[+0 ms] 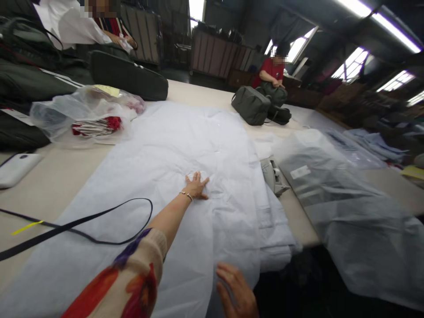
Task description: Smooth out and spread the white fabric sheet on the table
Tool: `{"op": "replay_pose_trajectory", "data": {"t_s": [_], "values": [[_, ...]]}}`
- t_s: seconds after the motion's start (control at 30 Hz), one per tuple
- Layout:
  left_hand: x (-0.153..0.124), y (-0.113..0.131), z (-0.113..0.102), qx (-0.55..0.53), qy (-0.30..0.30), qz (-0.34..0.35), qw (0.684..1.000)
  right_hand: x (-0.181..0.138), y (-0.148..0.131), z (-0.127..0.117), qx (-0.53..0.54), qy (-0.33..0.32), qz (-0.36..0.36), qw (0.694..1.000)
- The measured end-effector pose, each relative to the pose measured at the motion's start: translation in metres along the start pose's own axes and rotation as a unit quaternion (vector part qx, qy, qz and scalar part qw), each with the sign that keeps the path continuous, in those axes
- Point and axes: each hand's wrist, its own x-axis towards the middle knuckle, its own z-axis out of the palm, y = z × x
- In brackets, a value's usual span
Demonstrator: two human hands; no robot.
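White cloth (172, 176) is pressed flat under open left hand (197, 186), nothing gripped; wrinkles may be trapped if dragged unevenly.

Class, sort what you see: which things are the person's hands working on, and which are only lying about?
In hand: white sheet, pressed flat by left hand; right hand at its near edge.

Lying about: black strap, grey bag, plastic bag, white device.

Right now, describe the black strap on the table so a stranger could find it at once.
Start at the big white sheet spread over the table, under the flat left hand. The black strap lies at its left edge, looping onto the sheet. It alone is thin, dark and curved, with a yellow strip beside it.
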Motion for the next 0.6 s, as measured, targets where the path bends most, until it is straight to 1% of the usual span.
{"op": "replay_pose_trajectory", "data": {"t_s": [0.03,0.07,0.13,0.17,0.23,0.27,0.3,0.33,0.43,0.5,0.6], "values": [[0.001,-0.001,0.001,0.003,0.0,0.001,1.0,0.022,-0.008,0.005,-0.016,-0.011,-0.035,0.999],[0.001,-0.001,0.001,0.006,0.001,0.003,1.0,0.043,-0.015,0.01,-0.036,-0.027,-0.052,0.998],[0.002,-0.002,0.002,0.011,0.005,0.005,1.0,0.076,-0.023,0.021,-0.069,-0.087,-0.058,0.992],[0.002,-0.002,0.003,0.013,0.008,0.005,1.0,0.085,-0.024,0.028,-0.077,-0.128,-0.052,0.987],[0.001,-0.003,0.004,0.011,0.016,0.002,1.0,0.09,-0.02,0.041,-0.083,-0.206,-0.041,0.974],[0.001,-0.003,0.004,0.009,0.021,0.0,1.0,0.087,-0.015,0.048,-0.086,-0.229,-0.037,0.969],[0.001,-0.003,0.005,0.005,0.026,-0.001,1.0,0.081,-0.009,0.054,-0.091,-0.237,-0.036,0.966],[0.001,-0.004,0.006,0.0,0.032,-0.001,0.999,0.073,-0.002,0.061,-0.101,-0.231,-0.04,0.967],[0.001,-0.005,0.008,-0.018,0.051,0.0,0.999,0.049,0.021,0.083,-0.148,-0.169,-0.075,0.972],[-0.001,-0.005,0.008,-0.028,0.071,0.003,0.997,0.037,0.034,0.097,-0.188,-0.124,-0.108,0.968],[-0.013,-0.004,0.006,-0.032,0.113,0.012,0.993,0.026,0.049,0.113,-0.239,-0.062,-0.13,0.96]]}}
